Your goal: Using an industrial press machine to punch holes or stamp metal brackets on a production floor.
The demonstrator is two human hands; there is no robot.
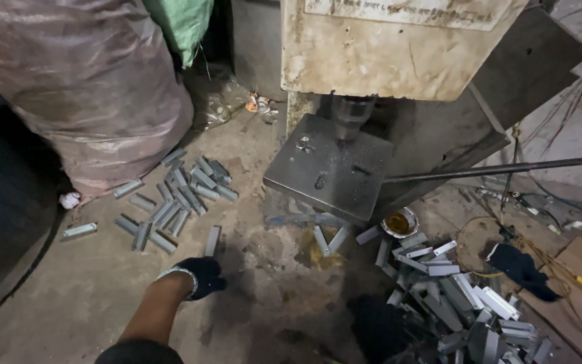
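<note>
left hand (200, 275): dark glove, arm stretched out over the floor, fingers curled loosely, pinching nothing; fingertips just below one loose metal piece (212, 240), contact hard to tell
right hand (380, 327): dark glove, low in the frame at the edge of the right heap, in shadow and blurred; can't tell if spread or closed, can't tell if it holds anything
left pile (176, 199): short grey metal channel pieces scattered on the floor, up and left of the left hand, near the sack
right heap (463, 303): bigger jumble of the same grey pieces, lower right, piled on each other
press plate (328, 168): square steel plate under the machine head, bare but for specks and holes, between the two piles
machine body (392, 44): cream, stained, above the plate
lever bar (483, 170): dark rod running from the plate out to the right
small tin (399, 223): round, yellowish oil inside, just right of the plate's lower corner
spare glove (520, 266): dark, lying on the floor right of the heap
sack (89, 81): big, pinkish plastic, upper left
floor (102, 296): dirty concrete, oily stain below the plate
</note>
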